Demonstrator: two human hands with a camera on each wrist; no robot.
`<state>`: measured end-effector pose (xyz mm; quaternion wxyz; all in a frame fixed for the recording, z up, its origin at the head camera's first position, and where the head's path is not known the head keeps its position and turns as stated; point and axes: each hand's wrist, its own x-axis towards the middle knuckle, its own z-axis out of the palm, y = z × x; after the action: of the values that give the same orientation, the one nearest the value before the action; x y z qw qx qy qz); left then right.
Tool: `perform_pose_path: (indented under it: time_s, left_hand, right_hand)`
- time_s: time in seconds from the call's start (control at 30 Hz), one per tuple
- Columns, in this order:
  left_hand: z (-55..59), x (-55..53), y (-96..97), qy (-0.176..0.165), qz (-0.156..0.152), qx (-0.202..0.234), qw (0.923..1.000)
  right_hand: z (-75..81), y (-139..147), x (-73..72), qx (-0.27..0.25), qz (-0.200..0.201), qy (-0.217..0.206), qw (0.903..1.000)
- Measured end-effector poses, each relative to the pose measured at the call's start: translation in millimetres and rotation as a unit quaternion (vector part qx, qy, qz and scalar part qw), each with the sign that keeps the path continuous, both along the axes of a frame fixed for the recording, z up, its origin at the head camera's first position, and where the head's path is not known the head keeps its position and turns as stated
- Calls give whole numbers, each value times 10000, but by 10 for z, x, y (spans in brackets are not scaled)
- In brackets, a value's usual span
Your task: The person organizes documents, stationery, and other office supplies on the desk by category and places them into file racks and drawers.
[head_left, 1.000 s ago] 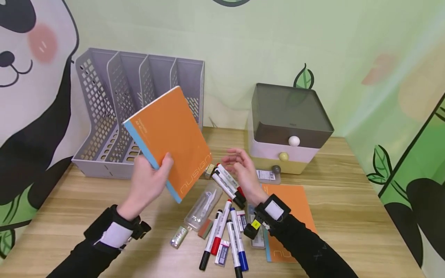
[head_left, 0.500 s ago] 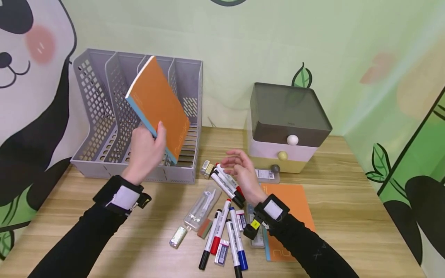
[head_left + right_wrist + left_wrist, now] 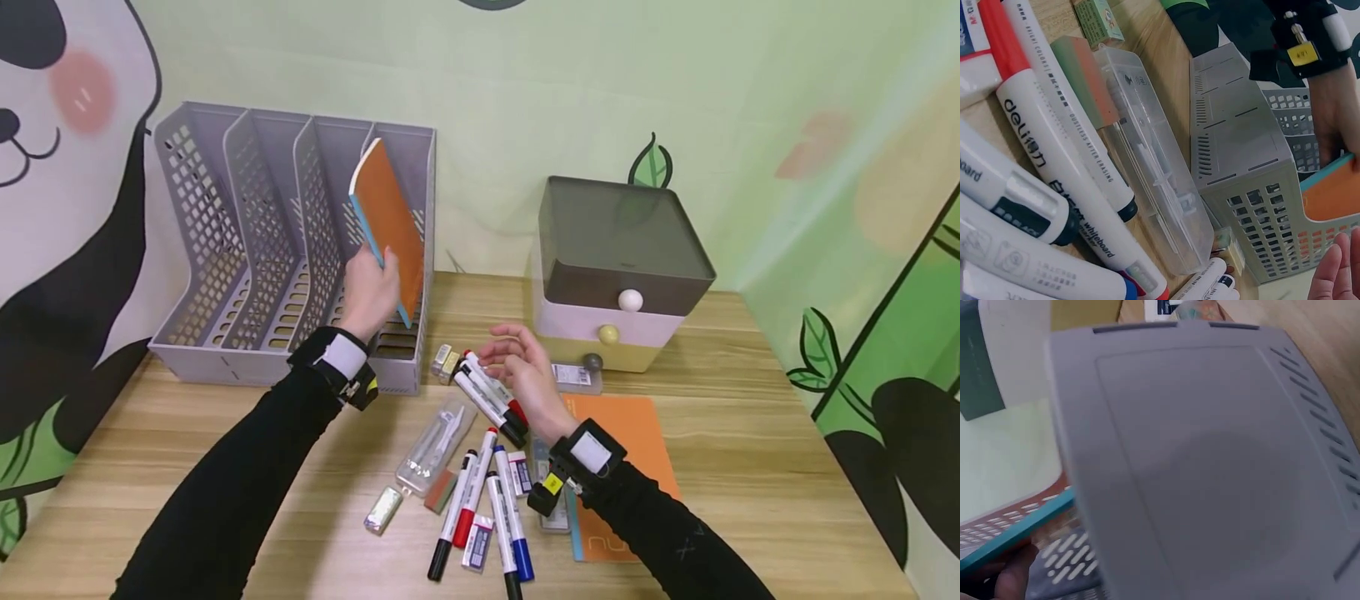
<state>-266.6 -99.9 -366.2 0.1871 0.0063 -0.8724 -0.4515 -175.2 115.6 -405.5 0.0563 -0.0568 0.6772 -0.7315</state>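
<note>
The grey rack spread left of and beyond the fingers of our left hand, clamped on the orange notebook by its blue spine, presumably to keep it upright at the rightmost compartment. Right of them, markers lay on the table beside our right hand, its fingers apart, bent and empty.

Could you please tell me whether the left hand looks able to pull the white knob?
Probably not now: the left hand grips a notebook at the rack, though the white knob itself looks uncovered.
</note>
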Motion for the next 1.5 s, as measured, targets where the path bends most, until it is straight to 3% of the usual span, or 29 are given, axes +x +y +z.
perform_pose_path:
  time_s: [0.2,0.33,0.5,0.6,0.77,0.9,1.0,1.17,1.3,1.5]
  left_hand:
    - [-83,-209,98,-50,138,216,9997]
    - [-133,-300,163,-123,291,115,9994]
    - [-208,-373,270,-199,266,227,9992]
    - [-265,-365,297,-339,159,331,9988]
    - [-366,-328,223,-926,-114,375,9949]
    - [-346,-281,121,-1127,-307,423,9923]
    - [-284,-213,25,-1299,-679,374,9885]
    - [-177,-65,-199,-1571,-1185,-405,9796]
    - [-138,41,-312,-1455,-1039,-1238,9761]
    - [-164,77,-389,-792,-719,-2015,9736]
  right_hand:
    - [-11,-10,-4,115,137,29,9998]
    - [-37,-7,-1,204,189,6,9996]
    - [-50,2,-16,190,152,19,9997]
    - [-50,-21,-5,116,169,50,9998]
    - [-53,-26,12,227,325,76,9992]
    - [-42,16,7,372,301,41,9988]
    - [-32,56,8,396,278,-15,9988]
    - [-36,72,6,320,295,-50,9990]
    - [-52,81,8,313,311,-37,9990]
    - [-64,117,-24,440,344,71,9984]
